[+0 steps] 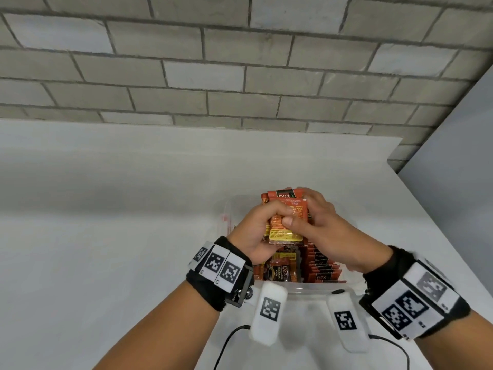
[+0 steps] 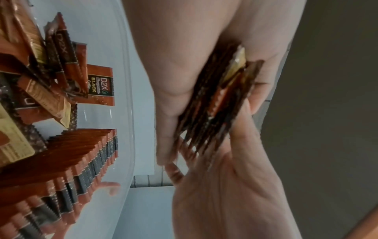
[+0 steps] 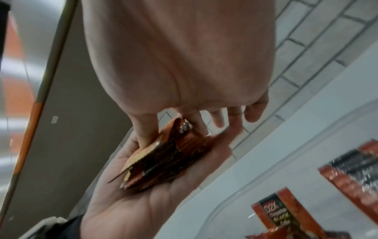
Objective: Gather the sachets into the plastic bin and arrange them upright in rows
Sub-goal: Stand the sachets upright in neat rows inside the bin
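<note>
A stack of orange-brown sachets [image 1: 286, 217] is held upright between both hands, just above the clear plastic bin [image 1: 231, 209]. My left hand [image 1: 253, 228] grips the stack from the left, fingers curled over its face. My right hand [image 1: 317, 225] grips it from the right, thumb on the front. In the left wrist view the stack [image 2: 216, 103] shows edge-on between the two palms. Inside the bin, a tidy upright row of sachets [image 1: 322, 265] fills the right side, and loose sachets [image 1: 280, 271] lie tilted on the left. The right wrist view shows the stack [image 3: 163, 158] resting in the left palm.
The bin stands on a white table [image 1: 106, 209] near its right edge, with a grey brick wall [image 1: 213, 62] behind. Two white marker tags [image 1: 268, 313] and thin black cables hang at the near side. A grey panel [image 1: 453, 182] rises at the right.
</note>
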`<state>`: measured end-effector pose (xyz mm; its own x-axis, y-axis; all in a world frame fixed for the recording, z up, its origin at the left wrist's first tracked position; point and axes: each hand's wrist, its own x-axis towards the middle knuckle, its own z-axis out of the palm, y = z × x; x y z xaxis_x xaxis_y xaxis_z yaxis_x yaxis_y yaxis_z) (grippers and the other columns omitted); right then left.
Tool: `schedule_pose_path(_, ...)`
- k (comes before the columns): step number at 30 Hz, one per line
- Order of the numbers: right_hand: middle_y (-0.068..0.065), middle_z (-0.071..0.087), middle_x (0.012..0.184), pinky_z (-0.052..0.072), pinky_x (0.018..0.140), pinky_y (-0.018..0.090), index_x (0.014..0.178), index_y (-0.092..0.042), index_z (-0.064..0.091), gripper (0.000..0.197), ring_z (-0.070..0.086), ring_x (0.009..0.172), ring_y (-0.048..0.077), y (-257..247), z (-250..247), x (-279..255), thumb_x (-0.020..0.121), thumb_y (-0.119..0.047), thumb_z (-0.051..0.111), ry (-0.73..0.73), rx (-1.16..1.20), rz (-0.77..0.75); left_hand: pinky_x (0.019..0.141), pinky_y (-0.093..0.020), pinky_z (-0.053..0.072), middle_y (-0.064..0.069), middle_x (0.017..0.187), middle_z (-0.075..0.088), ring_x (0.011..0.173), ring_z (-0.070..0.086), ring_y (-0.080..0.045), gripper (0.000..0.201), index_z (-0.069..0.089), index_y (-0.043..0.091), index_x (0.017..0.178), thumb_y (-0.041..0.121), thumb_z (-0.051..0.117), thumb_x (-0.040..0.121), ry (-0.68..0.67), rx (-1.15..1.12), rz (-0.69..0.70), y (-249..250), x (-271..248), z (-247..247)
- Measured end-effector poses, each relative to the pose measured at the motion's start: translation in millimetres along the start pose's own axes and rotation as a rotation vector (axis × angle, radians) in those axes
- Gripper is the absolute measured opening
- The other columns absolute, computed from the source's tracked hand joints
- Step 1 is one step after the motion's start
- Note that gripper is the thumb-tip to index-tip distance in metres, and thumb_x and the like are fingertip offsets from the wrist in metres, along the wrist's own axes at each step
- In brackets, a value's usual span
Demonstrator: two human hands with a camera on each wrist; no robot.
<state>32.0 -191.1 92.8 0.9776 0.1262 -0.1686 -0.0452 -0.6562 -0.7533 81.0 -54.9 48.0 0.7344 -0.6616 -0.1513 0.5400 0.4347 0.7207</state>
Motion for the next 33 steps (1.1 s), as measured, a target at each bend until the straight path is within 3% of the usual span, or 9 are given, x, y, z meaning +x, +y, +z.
schedule_pose_path(3, -0.016, -0.002, 0.156, 0.010, 0.116, 0.040, 0.150, -0.036, 0.010, 0.091, 0.001, 0.142, 0.010, -1.2, -2.4, -0.5, 0.070, -0.069, 0.040, 0.049, -0.249, 0.027, 0.063, -0.028, 0.048, -0.009, 0.079, 0.059, 0.067, 0.059, -0.019, 0.030, 0.061, 0.006, 0.089, 0.013, 0.062, 0.060, 0.030, 0.004, -0.024, -1.4, 1.6, -3.8)
schedule_pose_path(6, -0.020, -0.008, 0.155, 0.009, 0.109, 0.030, 0.146, -0.043, -0.003, 0.103, -0.003, 0.138, -0.001, -8.0, -1.6, -6.4, 0.067, -0.079, 0.053, 0.187, -0.267, -0.152, 0.064, -0.028, 0.050, -0.010, 0.080, 0.061, 0.069, 0.061, -0.019, 0.035, 0.063, 0.007, 0.097, 0.011, 0.057, 0.063, 0.039, -0.024, -0.012, -0.1, 2.9, -5.1)
schedule_pose_path(8, -0.027, -0.010, 0.151, 0.006, 0.108, 0.028, 0.138, -0.051, -0.010, 0.111, -0.005, 0.135, -0.007, -13.1, -1.0, -9.7, 0.061, -0.074, 0.067, 0.161, -0.310, -0.263, 0.060, -0.026, 0.052, -0.008, 0.073, 0.063, 0.065, 0.062, -0.018, 0.026, 0.064, 0.008, 0.089, 0.010, 0.051, 0.066, 0.031, -0.041, -0.019, 1.5, 3.3, -4.3)
schedule_pose_path(10, -0.024, -0.012, 0.152, 0.004, 0.110, 0.028, 0.136, -0.052, -0.018, 0.121, -0.008, 0.138, -0.003, -15.9, 1.3, -9.8, 0.061, -0.061, 0.077, 0.062, -0.454, -0.303, 0.058, -0.026, 0.049, -0.007, 0.067, 0.060, 0.062, 0.060, -0.018, 0.016, 0.063, 0.010, 0.081, 0.012, 0.056, 0.066, 0.039, -0.015, -0.033, 1.4, 4.3, -1.1)
schedule_pose_path(15, -0.011, 0.030, 0.143, 0.014, 0.103, 0.021, 0.141, -0.046, -0.016, 0.118, 0.022, 0.128, 0.003, -5.5, 8.1, -0.7, 0.072, -0.035, 0.079, 0.078, -0.557, -0.372, 0.063, -0.027, 0.049, -0.004, 0.069, 0.062, 0.066, 0.062, -0.015, 0.013, 0.070, 0.014, 0.073, 0.022, 0.071, 0.063, -0.049, 0.015, -0.021, -1.5, 5.5, 1.1)
schedule_pose_path(17, -0.010, 0.037, 0.136, 0.021, 0.100, 0.021, 0.143, -0.043, -0.011, 0.116, 0.030, 0.123, 0.005, -3.2, 7.5, 1.1, 0.072, -0.033, 0.079, 0.110, -0.525, -0.374, 0.067, -0.027, 0.050, -0.003, 0.072, 0.066, 0.071, 0.065, -0.015, 0.017, 0.072, 0.016, 0.076, 0.020, 0.077, 0.060, -0.092, -0.026, -0.007, -2.8, 4.5, -3.5)
schedule_pose_path(21, -0.010, 0.035, 0.133, 0.027, 0.103, 0.022, 0.140, -0.046, -0.012, 0.115, 0.028, 0.118, 0.001, -2.9, 3.8, 1.9, 0.070, -0.043, 0.079, 0.125, -0.431, -0.344, 0.079, -0.028, 0.053, -0.004, 0.089, 0.071, 0.086, 0.068, -0.016, 0.036, 0.075, 0.015, 0.093, 0.034, 0.085, 0.064, -0.162, -0.076, 0.024, -1.5, 1.0, -8.1)
schedule_pose_path(26, -0.011, 0.039, 0.124, 0.042, 0.098, 0.027, 0.140, -0.050, -0.010, 0.117, 0.041, 0.113, 0.004, -0.2, 5.6, 4.8, 0.069, -0.034, 0.082, 0.105, -0.370, -0.330, 0.079, -0.029, 0.055, -0.005, 0.092, 0.070, 0.089, 0.068, -0.018, 0.075, 0.061, 0.010, 0.107, 0.054, 0.086, 0.052, -0.104, 0.107, 0.045, 3.0, 1.9, -2.9)
schedule_pose_path(33, -0.010, 0.043, 0.125, 0.043, 0.097, 0.024, 0.136, -0.054, -0.014, 0.117, 0.044, 0.112, 0.004, 1.6, 5.9, 6.9, 0.070, -0.035, 0.081, 0.108, -0.406, -0.303, 0.080, -0.029, 0.054, -0.003, 0.094, 0.070, 0.093, 0.067, -0.017, 0.077, 0.059, 0.014, 0.111, 0.054, 0.086, 0.052, -0.102, 0.120, 0.020, 2.9, 2.7, -5.0)
